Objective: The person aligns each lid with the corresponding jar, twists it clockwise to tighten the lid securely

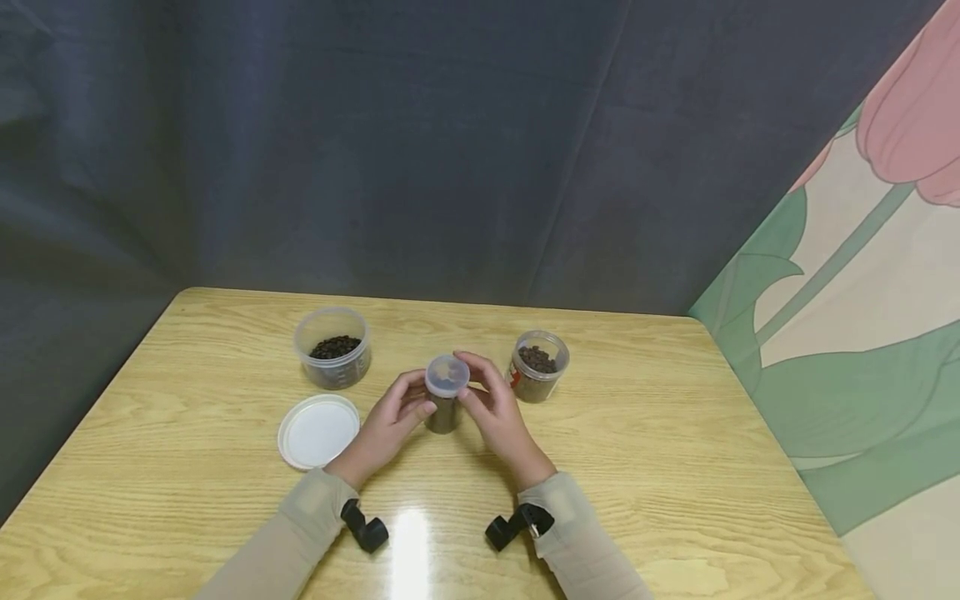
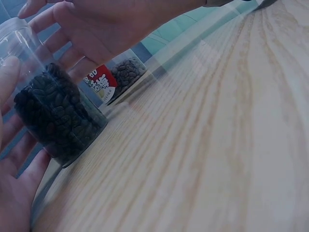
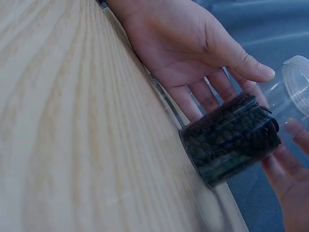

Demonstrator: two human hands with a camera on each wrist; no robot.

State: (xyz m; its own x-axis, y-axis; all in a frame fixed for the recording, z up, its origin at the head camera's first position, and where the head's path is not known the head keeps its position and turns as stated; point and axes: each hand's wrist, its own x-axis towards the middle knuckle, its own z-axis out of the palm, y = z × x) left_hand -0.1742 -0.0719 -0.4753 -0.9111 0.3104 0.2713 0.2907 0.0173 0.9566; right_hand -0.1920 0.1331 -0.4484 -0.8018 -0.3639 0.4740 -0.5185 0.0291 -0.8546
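Observation:
A clear jar (image 1: 442,418) of dark seed-like pieces stands upright on the table between the two hands. A translucent lid (image 1: 447,377) sits over its mouth. My left hand (image 1: 386,427) holds the jar from the left, thumb on the near side by the upper wall. From the right, my right hand (image 1: 501,417) holds it too, with the thumb close under the lid and the fingers round the far side. In the right wrist view the dark pieces (image 3: 231,137) fill the lower part of the jar. The upper part shows clear wall.
Behind the left hand stands a round plastic tub (image 1: 337,371) with dark pieces inside. A white lid (image 1: 318,432) lies flat beside the left wrist. To the right is an open jar (image 1: 534,388) with brown pieces and a red label. A dark curtain (image 1: 420,150) hangs behind the table.

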